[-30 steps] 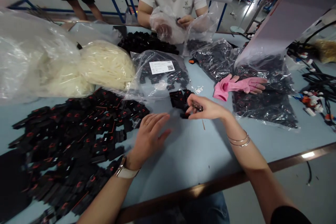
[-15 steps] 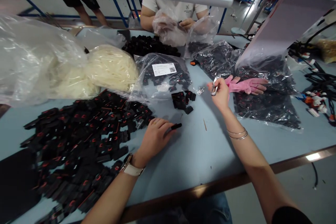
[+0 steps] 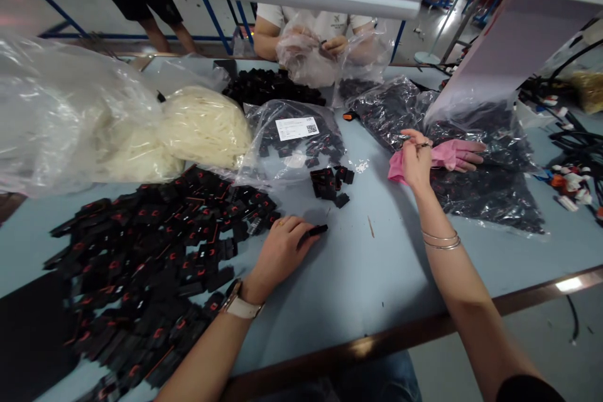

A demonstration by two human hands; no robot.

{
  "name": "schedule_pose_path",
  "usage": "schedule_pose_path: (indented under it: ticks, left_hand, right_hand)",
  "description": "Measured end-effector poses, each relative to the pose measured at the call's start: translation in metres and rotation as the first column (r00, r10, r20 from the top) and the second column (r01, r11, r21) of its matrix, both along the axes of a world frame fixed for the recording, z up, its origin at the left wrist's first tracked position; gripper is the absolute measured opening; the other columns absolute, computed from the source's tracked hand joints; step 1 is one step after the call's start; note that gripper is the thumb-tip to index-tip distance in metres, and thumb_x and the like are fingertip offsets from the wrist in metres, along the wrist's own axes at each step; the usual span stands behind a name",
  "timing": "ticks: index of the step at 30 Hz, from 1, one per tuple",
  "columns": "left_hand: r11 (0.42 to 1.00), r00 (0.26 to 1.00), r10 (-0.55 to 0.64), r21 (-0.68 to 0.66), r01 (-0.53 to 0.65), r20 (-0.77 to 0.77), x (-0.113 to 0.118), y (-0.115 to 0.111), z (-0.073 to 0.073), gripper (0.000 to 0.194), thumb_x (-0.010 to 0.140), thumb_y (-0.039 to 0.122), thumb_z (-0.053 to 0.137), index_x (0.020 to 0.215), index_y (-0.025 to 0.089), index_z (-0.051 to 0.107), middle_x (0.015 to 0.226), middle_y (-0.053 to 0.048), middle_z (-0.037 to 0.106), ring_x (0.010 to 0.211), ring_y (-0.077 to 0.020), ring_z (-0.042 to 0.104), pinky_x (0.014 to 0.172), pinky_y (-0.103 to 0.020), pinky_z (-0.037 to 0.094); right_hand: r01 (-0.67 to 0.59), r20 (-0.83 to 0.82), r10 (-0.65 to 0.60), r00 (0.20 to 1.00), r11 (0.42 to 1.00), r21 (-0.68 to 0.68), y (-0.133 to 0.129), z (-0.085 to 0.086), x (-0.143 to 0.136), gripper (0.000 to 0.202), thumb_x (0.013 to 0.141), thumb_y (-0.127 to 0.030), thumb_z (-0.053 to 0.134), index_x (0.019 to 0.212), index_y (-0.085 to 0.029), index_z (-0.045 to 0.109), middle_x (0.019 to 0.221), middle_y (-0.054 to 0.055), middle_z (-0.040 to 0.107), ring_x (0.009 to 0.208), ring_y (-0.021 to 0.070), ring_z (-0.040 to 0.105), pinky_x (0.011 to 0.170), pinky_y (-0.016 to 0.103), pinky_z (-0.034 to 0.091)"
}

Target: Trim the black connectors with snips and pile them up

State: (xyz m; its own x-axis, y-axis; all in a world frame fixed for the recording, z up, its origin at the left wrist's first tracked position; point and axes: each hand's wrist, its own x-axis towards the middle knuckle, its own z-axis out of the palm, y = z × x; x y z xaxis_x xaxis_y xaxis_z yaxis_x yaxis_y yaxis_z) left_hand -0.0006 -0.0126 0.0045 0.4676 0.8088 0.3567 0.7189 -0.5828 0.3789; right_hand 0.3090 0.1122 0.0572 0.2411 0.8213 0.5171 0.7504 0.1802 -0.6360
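My left hand (image 3: 282,248) rests low over the table, its fingers closed on a narrow black plastic part (image 3: 315,232). A wide heap of similar black parts with orange-red bits (image 3: 155,245) spreads to its left. Beyond it lies a small cluster of black parts (image 3: 325,182), with tiny white pieces (image 3: 362,166) close by. My right hand (image 3: 417,160) is over a pink glove (image 3: 456,155), closed around a small shiny metal tool (image 3: 424,144), mostly covered by the fingers. The tool's exact kind is unclear.
Clear bags of cream-coloured pieces (image 3: 207,129) stand back left. A labelled bag of black parts (image 3: 296,129) lies mid-table, more bags (image 3: 490,201) at right. Opposite, a person's hands (image 3: 334,45) handle a plastic bag. A white shelf post (image 3: 499,44) and cables (image 3: 577,144) are at right.
My right hand has moved right and slightly back, from beside the tiny white pieces to over the pink glove, with the metal tool. My left hand stays put with the black part.
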Motion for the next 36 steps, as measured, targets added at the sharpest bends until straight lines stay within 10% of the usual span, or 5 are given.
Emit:
schedule_pose_path:
  ticks: [11, 36]
  left_hand:
    - [1.0, 1.0, -0.001, 0.008, 0.001, -0.015, 0.0, 0.0, -0.002, 0.015, 0.089, 0.03, 0.054, 0.092, 0.018, 0.063, 0.088, -0.007, 0.065, 0.082, -0.0212, 0.06, 0.075, -0.038, 0.049]
    - [1.0, 1.0, 0.009, -0.001, -0.009, -0.029, 0.001, 0.0, -0.002, 0.017, 0.089, 0.031, 0.054, 0.092, 0.018, 0.064, 0.086, -0.007, 0.065, 0.081, -0.0218, 0.059, 0.074, -0.038, 0.049]
  right_hand:
    - [0.031, 0.416, 0.268, 0.869, 0.809, -0.587, 0.049, -0.02, -0.022, 0.024, 0.084, -0.032, 0.053, 0.084, -0.015, 0.069, 0.084, 0.01, 0.07, 0.075, 0.0191, 0.061, 0.064, 0.025, 0.037]
    - [0.032, 0.605, 0.517, 0.606, 0.744, -0.668, 0.051, -0.005, -0.047, 0.025, 0.085, -0.027, 0.051, 0.093, -0.014, 0.072, 0.1, 0.018, 0.069, 0.089, 0.0264, 0.063, 0.075, 0.032, 0.042]
